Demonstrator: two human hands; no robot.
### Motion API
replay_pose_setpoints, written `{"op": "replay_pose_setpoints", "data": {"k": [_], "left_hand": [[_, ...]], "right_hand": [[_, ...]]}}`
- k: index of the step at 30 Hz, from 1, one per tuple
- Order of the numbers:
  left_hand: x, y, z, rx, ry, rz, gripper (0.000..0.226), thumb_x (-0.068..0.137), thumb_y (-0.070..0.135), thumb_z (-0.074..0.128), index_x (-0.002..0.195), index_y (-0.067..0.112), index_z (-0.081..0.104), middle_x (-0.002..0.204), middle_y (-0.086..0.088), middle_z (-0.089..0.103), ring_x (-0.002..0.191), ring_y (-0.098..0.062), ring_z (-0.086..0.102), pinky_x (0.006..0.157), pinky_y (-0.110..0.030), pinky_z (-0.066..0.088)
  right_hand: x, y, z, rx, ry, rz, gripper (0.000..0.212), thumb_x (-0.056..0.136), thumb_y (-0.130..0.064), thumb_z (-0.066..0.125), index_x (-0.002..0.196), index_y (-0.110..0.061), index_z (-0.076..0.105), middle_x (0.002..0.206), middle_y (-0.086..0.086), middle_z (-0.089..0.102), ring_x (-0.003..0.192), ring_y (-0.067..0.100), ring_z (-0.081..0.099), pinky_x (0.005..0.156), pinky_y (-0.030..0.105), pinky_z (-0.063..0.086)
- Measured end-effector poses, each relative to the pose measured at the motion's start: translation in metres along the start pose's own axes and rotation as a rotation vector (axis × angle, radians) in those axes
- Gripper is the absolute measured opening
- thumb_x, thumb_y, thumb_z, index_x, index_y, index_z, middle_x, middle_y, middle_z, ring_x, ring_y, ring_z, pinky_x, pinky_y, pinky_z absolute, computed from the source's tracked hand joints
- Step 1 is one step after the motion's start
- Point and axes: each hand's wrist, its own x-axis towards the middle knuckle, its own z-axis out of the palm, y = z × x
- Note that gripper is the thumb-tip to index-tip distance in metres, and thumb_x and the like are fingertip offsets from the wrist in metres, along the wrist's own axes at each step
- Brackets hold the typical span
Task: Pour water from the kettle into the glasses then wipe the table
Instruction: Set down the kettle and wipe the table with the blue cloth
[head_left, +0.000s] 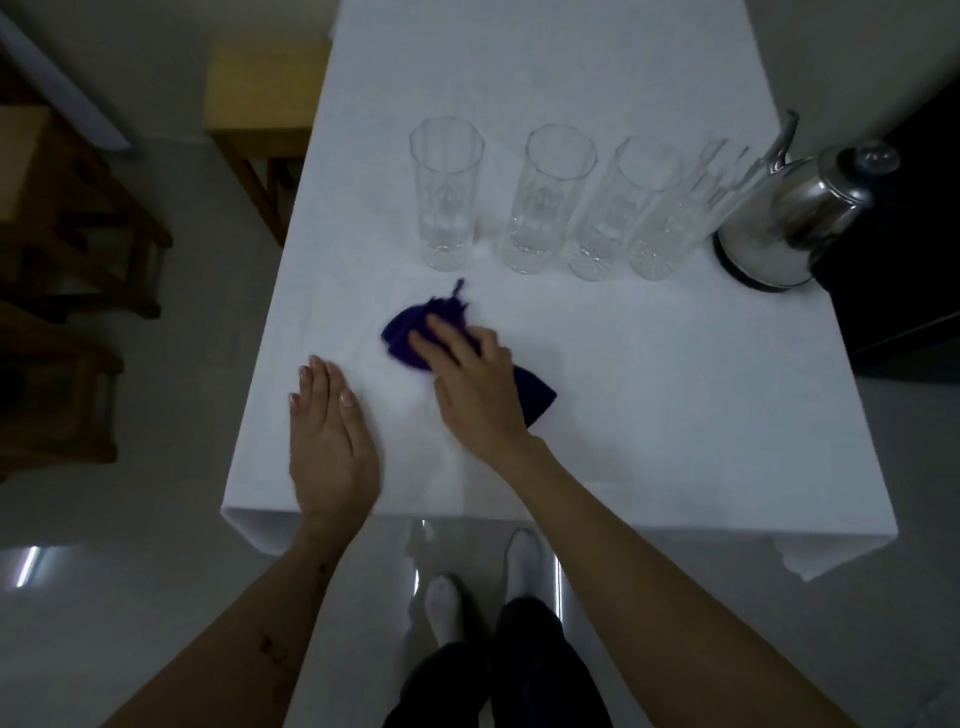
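- One view only, from the head camera: the wiping step is in hand. The right hand (470, 382) is lying palm-down with fingers spread on a crumpled dark purple cloth (408, 338), pressing it against the white-covered table (649, 415); it is bearing on the cloth flat rather than closing around it.
- The left hand (327, 441) is resting open and flat on the table covering near the front left edge, holding nothing and apparently pinning the covering.
- Four tall clear cut-pattern glasses (550, 202) are standing upright in a row just beyond the cloth. Whether they are holding water cannot be told from this view.
- The polished steel kettle with a dark base (779, 223) is standing at the right end of the row, close to the table's right edge, its spout pointing away from the person.
- Judgement: strokes are best kept short and parallel to the row, staying on the near side, since the leftmost glass is near the cloth's far tip and tall glasses tip easily.
- Judgement: the left hand should be kept down, as the loose covering is likely to drag under the cloth and shift the glasses.
- Judgement: spreading the bunched cloth flatter would be giving wider contact per pass.
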Motion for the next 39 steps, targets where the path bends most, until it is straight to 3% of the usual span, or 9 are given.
{"op": "replay_pose_setpoints", "data": {"k": [4,8,17,24,27,30,35,37,39], "left_hand": [[0.001,0.001,-0.002,-0.014,-0.001,-0.006,0.056,0.102,0.033,0.008,0.15,0.008,0.023,0.159,-0.005,0.02,0.147,-0.009,0.011,0.12,-0.024,0.001],[-0.001,0.004,-0.003,0.056,-0.034,-0.002,0.059,0.101,0.038,0.007,0.151,0.008,0.018,0.16,-0.006,0.015,0.148,-0.015,0.009,0.12,-0.029,0.001],[-0.003,0.012,-0.005,0.183,-0.072,0.072,0.064,0.1,0.038,0.01,0.147,-0.004,0.018,0.157,-0.023,0.018,0.147,-0.033,0.014,0.12,-0.045,0.008],[-0.001,0.045,0.004,0.305,-0.13,0.186,0.067,0.099,0.038,0.01,0.143,-0.01,0.026,0.152,-0.029,0.024,0.143,-0.041,0.02,0.118,-0.053,0.015],[-0.004,0.099,0.032,0.237,-0.189,0.302,0.062,0.099,0.032,0.016,0.142,-0.01,0.03,0.152,-0.028,0.027,0.143,-0.039,0.023,0.118,-0.05,0.015],[-0.011,0.165,0.072,0.108,-0.247,0.409,0.059,0.099,0.031,0.02,0.146,-0.005,0.026,0.156,-0.019,0.021,0.147,-0.025,0.014,0.12,-0.034,0.004],[-0.021,0.267,0.137,0.031,-0.379,0.59,0.056,0.1,0.032,0.025,0.148,0.002,0.022,0.158,-0.012,0.017,0.145,-0.017,0.005,0.118,-0.031,0.0],[-0.024,0.297,0.158,0.03,-0.426,0.634,0.052,0.102,0.03,0.034,0.146,0.003,0.029,0.155,-0.015,0.026,0.146,-0.025,0.016,0.12,-0.035,0.009],[-0.026,0.324,0.176,0.012,-0.434,0.634,0.047,0.099,0.029,0.045,0.138,0.002,0.045,0.142,-0.019,0.046,0.133,-0.034,0.04,0.113,-0.04,0.031]], "right_hand": [[-0.054,0.016,-0.005,0.049,-0.019,-0.357,0.042,0.097,-0.017,0.047,0.131,-0.019,0.071,0.146,0.002,0.061,0.118,0.031,0.043,0.084,0.044,0.044],[-0.115,0.061,-0.019,0.031,0.021,-0.485,0.041,0.1,-0.018,0.062,0.14,-0.029,0.059,0.15,-0.002,0.057,0.124,0.031,0.053,0.089,0.043,0.047],[-0.183,0.161,-0.085,-0.083,0.186,0.199,0.054,0.092,-0.007,0.046,0.14,-0.027,0.057,0.152,0.005,0.053,0.12,0.032,0.047,0.089,0.045,0.041],[-0.161,0.191,-0.125,0.414,0.543,0.717,0.045,0.097,0.007,0.05,0.135,-0.012,0.066,0.146,0.008,0.057,0.13,0.035,0.052,0.114,0.049,0.04],[-0.155,0.209,-0.153,0.358,0.584,0.769,0.045,0.099,0.008,0.051,0.137,-0.013,0.064,0.149,0.004,0.054,0.128,0.026,0.043,0.108,0.031,0.034],[-0.143,0.24,-0.16,0.199,0.515,0.751,0.042,0.097,0.007,0.055,0.135,-0.009,0.066,0.149,0.012,0.055,0.124,0.036,0.044,0.102,0.023,0.025],[-0.143,0.273,-0.147,0.149,0.289,0.661,0.044,0.098,-0.011,0.062,0.142,-0.011,0.06,0.152,0.017,0.052,0.124,0.045,0.049,0.104,0.052,0.041],[-0.154,0.273,-0.147,0.137,0.341,0.689,0.048,0.103,-0.031,0.051,0.146,-0.01,0.054,0.152,0.016,0.052,0.128,0.038,0.049,0.105,0.052,0.04],[-0.166,0.273,-0.145,0.09,0.463,0.781,0.042,0.104,-0.026,0.051,0.14,-0.006,0.056,0.139,0.018,0.061,0.12,0.037,0.057,0.099,0.051,0.045]]}}
